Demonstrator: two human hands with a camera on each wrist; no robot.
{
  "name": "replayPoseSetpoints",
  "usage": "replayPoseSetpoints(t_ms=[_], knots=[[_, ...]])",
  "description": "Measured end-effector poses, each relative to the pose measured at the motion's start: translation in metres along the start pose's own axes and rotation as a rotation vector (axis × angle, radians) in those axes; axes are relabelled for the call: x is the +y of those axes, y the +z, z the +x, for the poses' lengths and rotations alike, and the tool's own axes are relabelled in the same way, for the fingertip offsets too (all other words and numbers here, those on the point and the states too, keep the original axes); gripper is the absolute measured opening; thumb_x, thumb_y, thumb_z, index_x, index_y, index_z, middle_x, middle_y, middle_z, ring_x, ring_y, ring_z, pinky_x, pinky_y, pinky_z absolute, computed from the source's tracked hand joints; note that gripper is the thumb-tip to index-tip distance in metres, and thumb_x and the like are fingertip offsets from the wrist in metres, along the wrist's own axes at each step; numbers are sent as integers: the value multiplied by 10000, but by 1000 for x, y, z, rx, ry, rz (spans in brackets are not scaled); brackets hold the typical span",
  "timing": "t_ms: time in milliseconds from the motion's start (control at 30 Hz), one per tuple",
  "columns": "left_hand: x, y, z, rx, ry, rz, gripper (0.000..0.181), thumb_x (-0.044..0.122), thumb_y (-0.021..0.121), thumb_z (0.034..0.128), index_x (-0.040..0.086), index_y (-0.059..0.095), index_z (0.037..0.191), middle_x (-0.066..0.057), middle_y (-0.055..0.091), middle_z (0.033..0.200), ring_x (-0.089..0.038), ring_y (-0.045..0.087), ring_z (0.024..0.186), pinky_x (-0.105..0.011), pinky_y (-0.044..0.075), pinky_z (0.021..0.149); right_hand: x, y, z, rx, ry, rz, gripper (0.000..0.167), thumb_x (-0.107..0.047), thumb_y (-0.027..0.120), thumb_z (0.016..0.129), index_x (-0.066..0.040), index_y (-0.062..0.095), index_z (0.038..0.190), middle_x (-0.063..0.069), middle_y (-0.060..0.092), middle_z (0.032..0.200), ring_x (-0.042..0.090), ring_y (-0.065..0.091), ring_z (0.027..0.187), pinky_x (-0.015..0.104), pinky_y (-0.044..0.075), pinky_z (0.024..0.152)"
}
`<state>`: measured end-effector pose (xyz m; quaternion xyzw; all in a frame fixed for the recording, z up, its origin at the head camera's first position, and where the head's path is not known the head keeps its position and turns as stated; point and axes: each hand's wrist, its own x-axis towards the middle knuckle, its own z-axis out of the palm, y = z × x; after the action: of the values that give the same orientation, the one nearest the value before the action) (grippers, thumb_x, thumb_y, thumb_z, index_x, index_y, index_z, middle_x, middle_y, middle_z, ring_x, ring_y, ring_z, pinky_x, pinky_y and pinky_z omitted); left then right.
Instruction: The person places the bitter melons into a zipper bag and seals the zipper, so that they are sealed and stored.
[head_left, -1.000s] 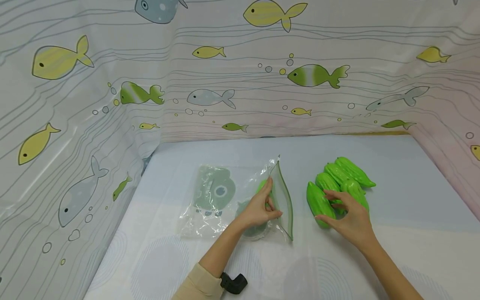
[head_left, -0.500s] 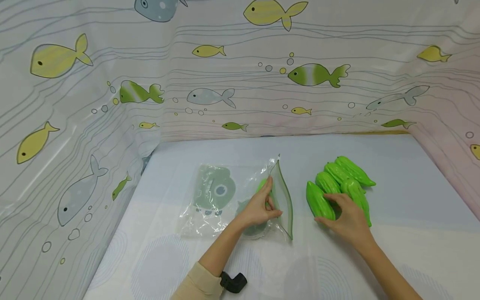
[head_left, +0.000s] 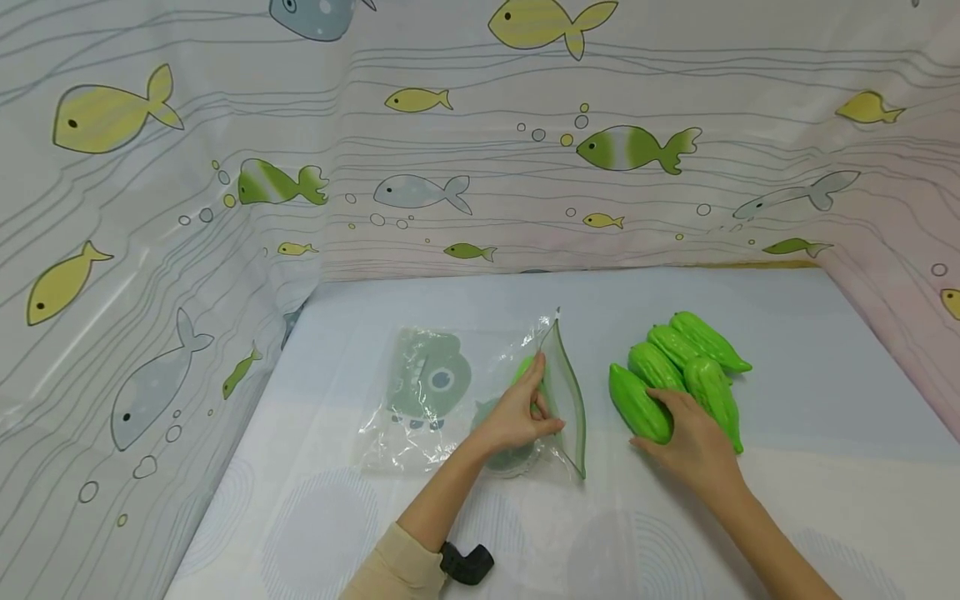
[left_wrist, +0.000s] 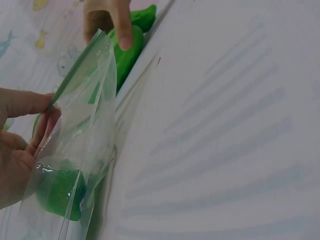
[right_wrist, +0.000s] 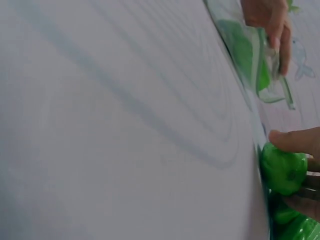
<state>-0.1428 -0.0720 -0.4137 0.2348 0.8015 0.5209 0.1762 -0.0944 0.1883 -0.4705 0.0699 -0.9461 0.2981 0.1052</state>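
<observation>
At least six gourds [head_left: 636,408], one bag [head_left: 416,375]

Five gourds are outside the bag; at least one more shows inside, the exact number unclear. There is one left hand [head_left: 513,423], one right hand [head_left: 693,437], one sleeve [head_left: 397,567], one black wrist piece [head_left: 467,567], one desk [head_left: 540,550] and more than a dozen printed fish [head_left: 622,150].

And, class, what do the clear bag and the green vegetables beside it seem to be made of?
Clear bag: probably thin, glossy plastic film; it is see-through and wrinkled, with bright glints.

Green vegetables: perhaps moulded plastic or foam, shiny, judging by their uniform vivid colour; looks cannot settle which.
</observation>
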Motion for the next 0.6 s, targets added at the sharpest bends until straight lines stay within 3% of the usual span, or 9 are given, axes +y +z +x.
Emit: replayPoseSetpoints(t_ms=[200, 367, 600], knots=[[0, 0, 0, 6, 6, 10, 968, -99, 705, 801, -102, 22, 1487, -288, 157, 1531, -142, 555, 692, -160, 504, 599, -1, 0, 0, 23, -1, 17, 671, -69, 852, 672, 51, 550, 1259, 263, 583, 1203, 456, 545, 1087, 581, 485, 831], [0, 0, 0, 4, 0, 16, 967, -97, 705, 805, -103, 19, 1486, -302, 377, 1348, -150, 554, 692, -143, 495, 600, -3, -2, 0, 79, -12, 62, 648, -33, 841, 671, 62, 557, 1246, 273, 604, 1161, 458, 564, 1052, 571, 499, 799], [0, 0, 0, 7, -3, 2, 958, -104, 702, 804, -121, 23, 1479, -260, 561, 1015, -133, 538, 639, -147, 494, 582, -5, -4, 2, 154, -44, 102, 625, -23, 839, 656, 61, 579, 1219, 274, 616, 1120, 444, 579, 1014, 556, 511, 755]])
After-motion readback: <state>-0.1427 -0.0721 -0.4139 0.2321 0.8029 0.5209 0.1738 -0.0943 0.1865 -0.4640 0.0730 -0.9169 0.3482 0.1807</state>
